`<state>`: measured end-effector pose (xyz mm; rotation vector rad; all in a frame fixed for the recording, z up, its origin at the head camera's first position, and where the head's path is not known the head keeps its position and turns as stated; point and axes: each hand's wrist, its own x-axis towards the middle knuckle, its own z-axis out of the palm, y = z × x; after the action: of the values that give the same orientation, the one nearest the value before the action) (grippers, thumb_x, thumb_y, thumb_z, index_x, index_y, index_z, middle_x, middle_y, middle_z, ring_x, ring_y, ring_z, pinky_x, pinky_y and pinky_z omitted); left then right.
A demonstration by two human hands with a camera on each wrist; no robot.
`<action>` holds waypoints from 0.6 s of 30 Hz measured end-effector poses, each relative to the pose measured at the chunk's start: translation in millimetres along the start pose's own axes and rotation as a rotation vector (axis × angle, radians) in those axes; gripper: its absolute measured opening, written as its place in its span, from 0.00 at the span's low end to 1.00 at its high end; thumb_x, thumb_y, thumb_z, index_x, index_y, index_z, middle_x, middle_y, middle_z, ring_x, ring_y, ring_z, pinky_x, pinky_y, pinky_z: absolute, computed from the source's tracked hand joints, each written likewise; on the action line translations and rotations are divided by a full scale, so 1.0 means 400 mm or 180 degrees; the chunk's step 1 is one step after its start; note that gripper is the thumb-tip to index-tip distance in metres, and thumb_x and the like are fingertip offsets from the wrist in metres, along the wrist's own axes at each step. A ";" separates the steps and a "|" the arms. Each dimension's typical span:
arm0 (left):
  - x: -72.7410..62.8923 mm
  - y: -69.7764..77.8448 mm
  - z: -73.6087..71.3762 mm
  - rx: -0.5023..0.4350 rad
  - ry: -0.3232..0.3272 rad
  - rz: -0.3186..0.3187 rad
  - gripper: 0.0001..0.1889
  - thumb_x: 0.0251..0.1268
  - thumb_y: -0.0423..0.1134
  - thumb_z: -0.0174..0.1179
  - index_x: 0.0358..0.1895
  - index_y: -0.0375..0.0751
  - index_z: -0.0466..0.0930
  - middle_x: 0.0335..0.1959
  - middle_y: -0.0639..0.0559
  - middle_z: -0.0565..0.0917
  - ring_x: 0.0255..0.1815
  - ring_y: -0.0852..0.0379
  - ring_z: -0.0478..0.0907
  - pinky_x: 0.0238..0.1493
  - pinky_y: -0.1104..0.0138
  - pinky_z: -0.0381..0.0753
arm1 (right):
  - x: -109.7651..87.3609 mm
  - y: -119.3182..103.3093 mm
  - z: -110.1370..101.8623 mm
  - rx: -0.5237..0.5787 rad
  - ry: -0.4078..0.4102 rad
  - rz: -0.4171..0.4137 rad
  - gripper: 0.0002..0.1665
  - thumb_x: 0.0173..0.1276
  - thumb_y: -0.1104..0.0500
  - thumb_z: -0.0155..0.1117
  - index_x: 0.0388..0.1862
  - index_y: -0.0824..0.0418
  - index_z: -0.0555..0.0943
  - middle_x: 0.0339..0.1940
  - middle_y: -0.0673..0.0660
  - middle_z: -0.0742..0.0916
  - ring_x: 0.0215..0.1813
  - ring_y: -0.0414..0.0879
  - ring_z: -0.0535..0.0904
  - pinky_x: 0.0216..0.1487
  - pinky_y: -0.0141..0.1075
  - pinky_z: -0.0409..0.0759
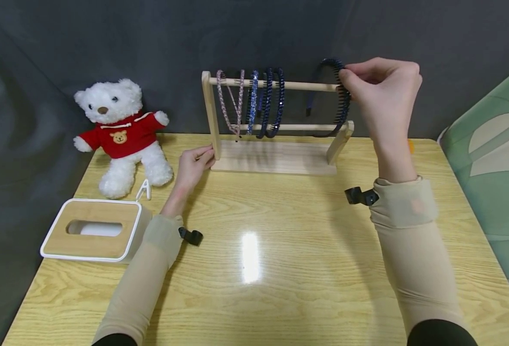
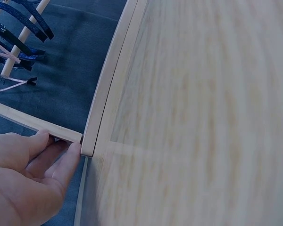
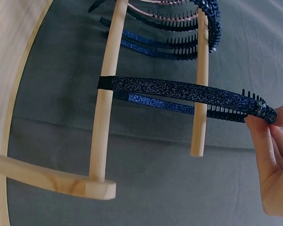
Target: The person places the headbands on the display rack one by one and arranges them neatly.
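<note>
In the head view a wooden headband rack (image 1: 276, 166) stands toward the back of the table. Its upper rod (image 3: 199, 134) has a free right end, while the lower rod (image 3: 100, 132) meets a short post. With thumb and fingers my right hand (image 1: 388, 91) pinches the top of a dark blue toothed headband (image 1: 343, 108). That headband spans both rods near the rack's right side, its arms pointing down. At the foot of the rack's left post (image 1: 211, 115), my left hand (image 1: 192, 166) grips the wood low down. Pink headbands (image 1: 240, 103), a lighter blue headband (image 1: 253, 101) and navy headbands (image 1: 279, 103) hang at the left.
A white teddy bear in a red sweater (image 1: 122, 139) sits left of the rack. In front of it lies a tissue box with a wooden lid (image 1: 99, 245). Dark cloth (image 1: 172, 33) hangs behind the table, and a green patterned surface (image 1: 496, 168) borders the right.
</note>
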<state>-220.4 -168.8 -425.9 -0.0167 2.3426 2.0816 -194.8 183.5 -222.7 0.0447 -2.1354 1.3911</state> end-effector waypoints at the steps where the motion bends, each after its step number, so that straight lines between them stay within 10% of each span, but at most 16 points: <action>1: 0.000 -0.001 0.000 0.0007 0.0001 0.0004 0.17 0.85 0.30 0.56 0.68 0.26 0.80 0.66 0.29 0.81 0.64 0.38 0.82 0.61 0.68 0.87 | 0.000 0.001 0.004 -0.0014 -0.0003 -0.0019 0.08 0.70 0.58 0.77 0.39 0.62 0.96 0.27 0.43 0.89 0.26 0.37 0.82 0.34 0.28 0.81; 18: -0.008 0.001 0.004 0.0006 0.0021 0.0014 0.16 0.85 0.29 0.56 0.67 0.25 0.80 0.66 0.29 0.81 0.64 0.38 0.82 0.60 0.68 0.87 | 0.001 0.005 0.065 -0.0017 -0.0117 -0.0158 0.09 0.69 0.54 0.78 0.38 0.59 0.96 0.25 0.42 0.88 0.28 0.39 0.81 0.31 0.29 0.77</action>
<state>-217.0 -167.4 -425.8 -0.0185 2.3503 2.0845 -207.3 162.6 -231.6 0.1212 -2.1533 1.3661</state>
